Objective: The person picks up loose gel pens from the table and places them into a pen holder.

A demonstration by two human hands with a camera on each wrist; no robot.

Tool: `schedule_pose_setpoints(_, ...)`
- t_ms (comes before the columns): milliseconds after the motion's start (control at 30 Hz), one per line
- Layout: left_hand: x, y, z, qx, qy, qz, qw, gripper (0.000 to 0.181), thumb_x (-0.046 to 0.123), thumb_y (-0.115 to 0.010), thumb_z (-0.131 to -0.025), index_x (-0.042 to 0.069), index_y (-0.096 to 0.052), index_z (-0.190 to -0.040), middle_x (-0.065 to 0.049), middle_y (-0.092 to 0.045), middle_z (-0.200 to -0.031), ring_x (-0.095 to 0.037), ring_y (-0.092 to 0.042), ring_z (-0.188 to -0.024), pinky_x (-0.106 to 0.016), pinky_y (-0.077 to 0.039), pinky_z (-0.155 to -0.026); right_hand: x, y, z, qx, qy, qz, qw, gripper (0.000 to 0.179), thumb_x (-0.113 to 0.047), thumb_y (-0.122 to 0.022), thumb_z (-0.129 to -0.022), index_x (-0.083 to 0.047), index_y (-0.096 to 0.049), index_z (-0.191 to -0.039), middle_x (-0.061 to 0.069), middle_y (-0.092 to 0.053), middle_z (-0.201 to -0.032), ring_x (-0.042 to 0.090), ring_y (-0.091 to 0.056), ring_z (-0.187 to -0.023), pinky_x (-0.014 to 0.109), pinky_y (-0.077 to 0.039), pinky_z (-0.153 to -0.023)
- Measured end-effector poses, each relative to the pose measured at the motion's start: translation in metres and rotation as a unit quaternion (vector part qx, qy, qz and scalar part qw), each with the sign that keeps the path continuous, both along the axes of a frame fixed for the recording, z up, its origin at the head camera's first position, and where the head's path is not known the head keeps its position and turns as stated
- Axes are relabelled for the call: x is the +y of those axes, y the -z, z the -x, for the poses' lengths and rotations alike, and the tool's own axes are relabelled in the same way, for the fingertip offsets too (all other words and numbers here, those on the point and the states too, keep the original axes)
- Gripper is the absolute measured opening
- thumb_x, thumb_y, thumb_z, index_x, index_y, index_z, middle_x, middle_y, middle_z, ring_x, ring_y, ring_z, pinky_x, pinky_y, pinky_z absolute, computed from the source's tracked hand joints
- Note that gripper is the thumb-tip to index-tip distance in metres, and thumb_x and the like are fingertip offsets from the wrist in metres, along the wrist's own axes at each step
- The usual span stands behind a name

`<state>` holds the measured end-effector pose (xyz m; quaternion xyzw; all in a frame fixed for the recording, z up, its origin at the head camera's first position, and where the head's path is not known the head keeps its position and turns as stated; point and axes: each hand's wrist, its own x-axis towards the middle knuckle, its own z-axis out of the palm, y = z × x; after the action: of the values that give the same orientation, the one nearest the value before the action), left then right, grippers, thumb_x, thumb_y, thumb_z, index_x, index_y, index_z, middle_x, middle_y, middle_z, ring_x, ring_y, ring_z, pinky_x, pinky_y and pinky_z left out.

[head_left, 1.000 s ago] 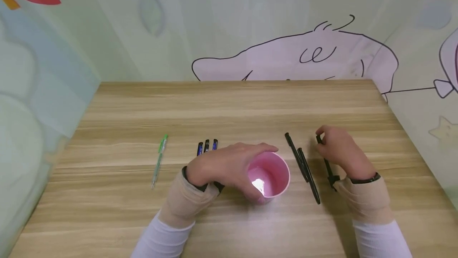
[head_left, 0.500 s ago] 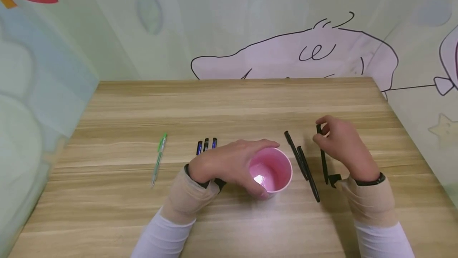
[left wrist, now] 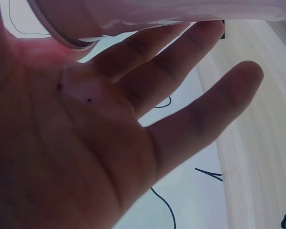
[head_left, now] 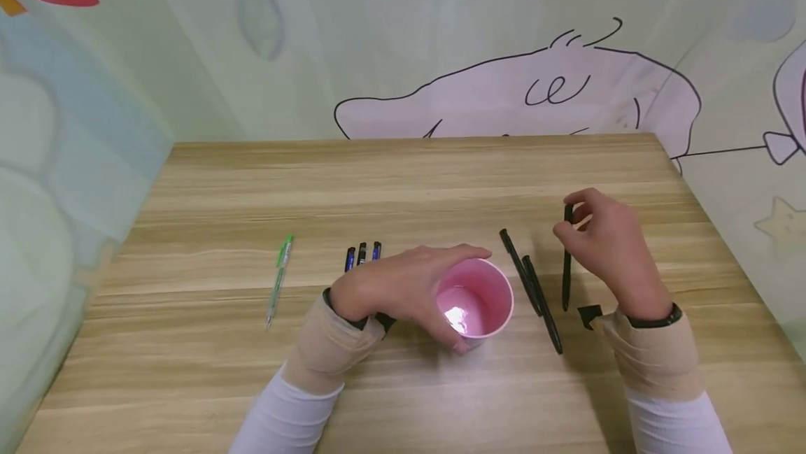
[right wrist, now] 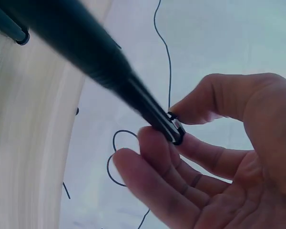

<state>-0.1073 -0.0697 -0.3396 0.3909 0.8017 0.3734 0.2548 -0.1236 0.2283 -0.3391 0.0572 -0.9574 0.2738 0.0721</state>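
Observation:
In the head view my left hand (head_left: 409, 286) holds a pink cup (head_left: 488, 300), thumb on the near side and fingers on the far side. The cup's mouth faces up and no pen shows inside it. The left wrist view shows the cup's wall (left wrist: 148, 14) above the palm, with some fingers spread below. At the right, my right hand (head_left: 607, 244) pinches a black pen (head_left: 567, 279) by its upper end. The right wrist view has that pen (right wrist: 81, 43) slanting away from the fingertips. Between cup and right hand lie two more black pens (head_left: 543, 307), close together.
Three dark pens with blue parts (head_left: 350, 258) lie behind the left hand, which partly hides them. Farther left rests a clear pen with a green clip (head_left: 279, 282). The wooden table (head_left: 403, 181) ends at a wall with cartoon drawings (head_left: 504, 104).
My right hand has lifted the pinched black pen's top end and moved slightly farther back, so the pen stands steeper. The left hand and cup have barely shifted.

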Motion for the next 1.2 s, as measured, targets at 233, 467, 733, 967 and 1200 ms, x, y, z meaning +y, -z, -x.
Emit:
schedule_pose_setpoints(233, -0.0002, 0.0030, -0.0007, -0.030, -0.008, -0.010, 0.9995, 0.095, 0.038, -0.095, -0.064, 0.021, -0.045, -0.143, 0.003, -0.063, -0.125, -0.019, -0.061, -0.111, -0.037, -0.054, -0.091, -0.0041, -0.0034, -0.0020, 0.034, 0.032, 0.016, 0.9988, 0.033, -0.011, -0.065, -0.086, 0.001, -0.063, -0.117, 0.019, -0.068, -0.090, 0.033, -0.068, -0.074, 0.037, -0.050, -0.055)
schedule_pose_setpoints(467, -0.0005, 0.0055, -0.0003, -0.051, -0.011, -0.018, 0.9985, 0.090, 0.035, -0.095, -0.064, 0.022, -0.045, -0.138, 0.001, -0.062, -0.123, -0.021, -0.061, -0.110, -0.037, -0.054, -0.090, -0.0090, -0.0047, -0.0030, 0.078, 0.036, 0.043, 0.9954, 0.029, -0.009, -0.065, -0.085, 0.000, -0.065, -0.113, 0.017, -0.067, -0.085, 0.031, -0.067, -0.071, 0.033, -0.049, -0.052)
schedule_pose_setpoints(733, 0.0006, 0.0072, 0.0013, -0.071, -0.007, -0.026, 0.9971, 0.090, 0.032, -0.095, -0.065, 0.023, -0.044, -0.138, -0.001, -0.062, -0.125, -0.023, -0.060, -0.112, -0.038, -0.054, -0.091, -0.0087, -0.0027, -0.0031, 0.151, 0.041, 0.059, 0.9860, 0.025, -0.007, -0.063, -0.085, -0.002, -0.068, -0.109, 0.012, -0.068, -0.080, 0.025, -0.064, -0.063, 0.018, -0.042, -0.050)
schedule_pose_setpoints(967, 0.0012, 0.0070, 0.0010, -0.063, -0.007, -0.020, 0.9978, 0.089, 0.032, -0.095, -0.065, 0.023, -0.044, -0.137, 0.000, -0.063, -0.124, -0.021, -0.061, -0.110, -0.037, -0.054, -0.090, -0.0085, -0.0025, -0.0023, 0.220, 0.028, 0.090, 0.9709, 0.024, -0.005, -0.064, -0.084, -0.001, -0.070, -0.106, 0.009, -0.067, -0.076, -0.009, -0.052, -0.057, 0.010, -0.040, -0.054)
schedule_pose_setpoints(1200, 0.0016, 0.0065, 0.0020, -0.064, -0.007, -0.022, 0.9977, 0.089, 0.032, -0.095, -0.064, 0.024, -0.045, -0.137, 0.000, -0.063, -0.124, -0.020, -0.061, -0.110, -0.038, -0.054, -0.091, -0.0092, -0.0017, -0.0011, 0.252, 0.001, 0.121, 0.9600, 0.025, 0.000, -0.064, -0.081, -0.001, -0.071, -0.105, 0.007, -0.066, -0.073, -0.007, -0.053, -0.054, 0.009, -0.042, -0.055)
